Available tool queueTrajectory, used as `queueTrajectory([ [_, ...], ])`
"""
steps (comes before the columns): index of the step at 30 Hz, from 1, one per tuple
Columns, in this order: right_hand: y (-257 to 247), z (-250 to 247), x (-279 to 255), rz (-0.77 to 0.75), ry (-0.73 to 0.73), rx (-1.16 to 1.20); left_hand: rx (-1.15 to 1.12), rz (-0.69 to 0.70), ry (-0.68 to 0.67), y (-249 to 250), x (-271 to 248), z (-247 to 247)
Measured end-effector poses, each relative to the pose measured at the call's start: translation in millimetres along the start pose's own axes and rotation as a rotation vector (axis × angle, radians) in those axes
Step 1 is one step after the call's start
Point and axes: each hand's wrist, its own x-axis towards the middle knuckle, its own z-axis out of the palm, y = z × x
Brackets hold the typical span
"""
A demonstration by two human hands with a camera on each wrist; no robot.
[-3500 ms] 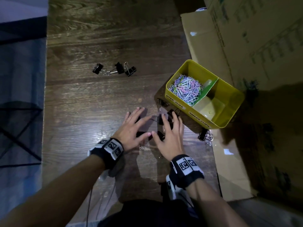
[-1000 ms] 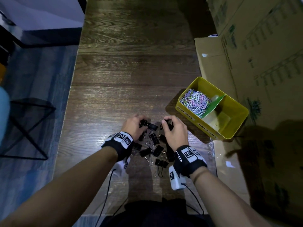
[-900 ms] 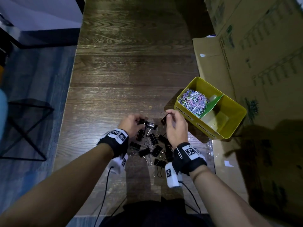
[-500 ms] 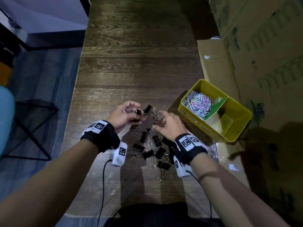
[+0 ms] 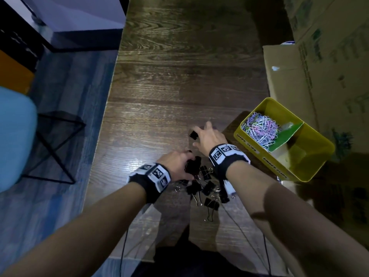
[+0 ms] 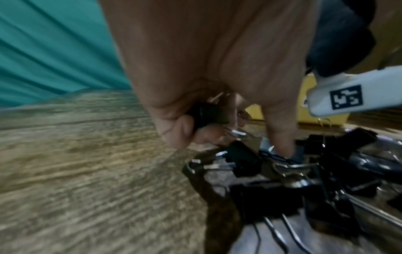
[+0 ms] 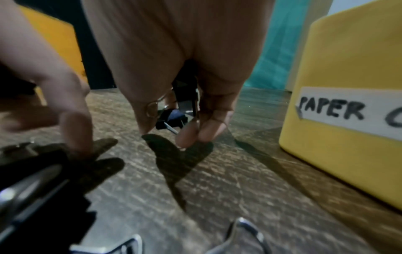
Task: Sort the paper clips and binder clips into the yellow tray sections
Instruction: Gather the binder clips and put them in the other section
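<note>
Several black binder clips (image 5: 205,186) lie heaped on the wooden table near my body. My left hand (image 5: 186,163) is down on the heap's far left side. In the left wrist view its fingers (image 6: 180,127) curl round one black binder clip (image 6: 206,114) while another finger presses into the pile (image 6: 304,180). My right hand (image 5: 199,134) is beyond the heap and pinches a binder clip (image 5: 193,134), seen in the right wrist view as black clips (image 7: 180,104) between the fingertips (image 7: 185,137). The yellow tray (image 5: 311,172) stands to the right, with pastel paper clips (image 5: 259,128) in its far section.
A green divider (image 5: 285,134) splits the tray; its near wall carries a "PAPER C…" label (image 7: 348,106). Cardboard boxes (image 5: 329,56) rise right behind the tray. The table's left edge (image 5: 103,120) drops to the floor, where a blue seat (image 5: 16,136) stands. Cables trail from both wrists.
My left hand has come down from in front of the heap onto the pile. My right hand has left the pile and moved forward, toward the tray, with a clip.
</note>
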Motion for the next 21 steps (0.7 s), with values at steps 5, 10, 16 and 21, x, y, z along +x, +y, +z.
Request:
queueTrajectory([
  [5, 0, 4, -6, 0.072, 0.048, 0.043, 0.051, -0.002, 0.135, -4, 8, 18],
  [10, 0, -14, -24, 0.23, 0.268, 0.734, -0.182, -0.059, 0.232, -20, 13, 14],
  [16, 21, -58, -83, 0.274, 0.384, 1.774, -1.245, -0.101, 0.127, -12, 11, -17],
  [21, 73, -74, -141, 0.27, 0.585, 1.987, -1.603, 0.091, -0.133, 66, 4, -56],
])
